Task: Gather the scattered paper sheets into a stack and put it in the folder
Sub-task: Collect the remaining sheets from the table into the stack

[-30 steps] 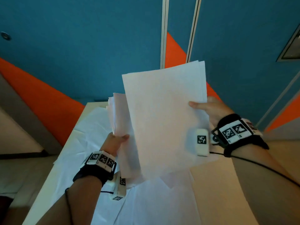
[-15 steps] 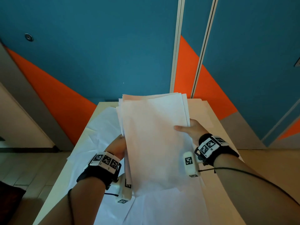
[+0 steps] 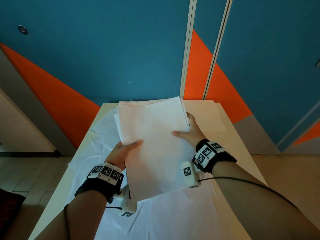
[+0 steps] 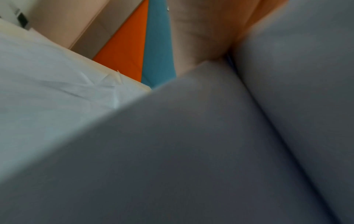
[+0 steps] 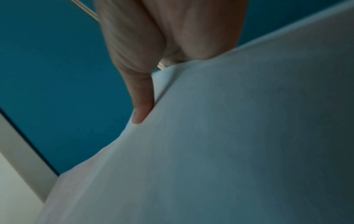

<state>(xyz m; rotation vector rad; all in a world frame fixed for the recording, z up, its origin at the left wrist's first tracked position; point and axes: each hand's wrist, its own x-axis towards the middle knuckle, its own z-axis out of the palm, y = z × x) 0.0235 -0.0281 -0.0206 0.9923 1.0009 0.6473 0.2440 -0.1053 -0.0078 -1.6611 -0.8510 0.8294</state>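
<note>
A stack of white paper sheets (image 3: pixel 155 142) hangs above the table, held by both hands. My left hand (image 3: pixel 124 149) grips its left edge, thumb on top and the fingers hidden below. My right hand (image 3: pixel 188 130) grips the right edge, thumb lying on the top sheet. The sheets' far edges are slightly uneven. In the left wrist view the underside of the stack (image 4: pixel 191 144) fills the picture. The right wrist view shows my right hand's fingers (image 5: pixel 143 109) against the underside of the paper stack (image 5: pixel 229 144). No folder shows in any view.
A pale table (image 3: pixel 225 122) runs away from me to a blue and orange wall (image 3: pixel 121 58). Crumpled white sheets (image 3: pixel 97 135) cover its left half and near end. The floor drops away on both sides.
The two separate bunches of sheets came together into one stack held by both hands. The stack has come down and tilted flatter over the table.
</note>
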